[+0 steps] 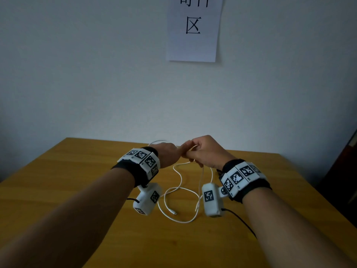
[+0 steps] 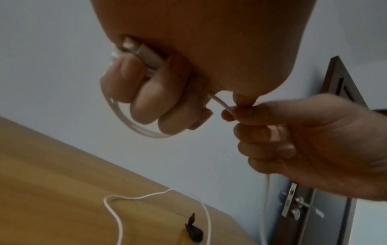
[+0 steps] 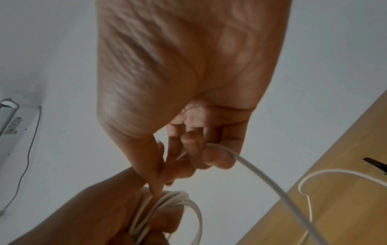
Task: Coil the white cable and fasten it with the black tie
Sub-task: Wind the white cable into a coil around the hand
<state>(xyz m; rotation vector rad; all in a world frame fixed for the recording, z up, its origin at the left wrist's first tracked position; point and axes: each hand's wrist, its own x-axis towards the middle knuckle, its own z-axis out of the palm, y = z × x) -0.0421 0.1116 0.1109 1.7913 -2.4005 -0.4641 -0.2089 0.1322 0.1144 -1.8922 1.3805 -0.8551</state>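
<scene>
While both hands are raised above the far half of the desk (image 1: 58, 190), the left hand (image 1: 168, 153) curls its fingers round several finished loops of the white cable (image 2: 125, 119) and one plug, and the right hand (image 1: 206, 151), just beside it, pinches the running strand. The slack hangs to the desk and lies in loose bends between the wrists, its free plug (image 1: 174, 213) near the middle. The black tie (image 2: 47, 231) lies on the desk close to the right edge, apart from the hands.
</scene>
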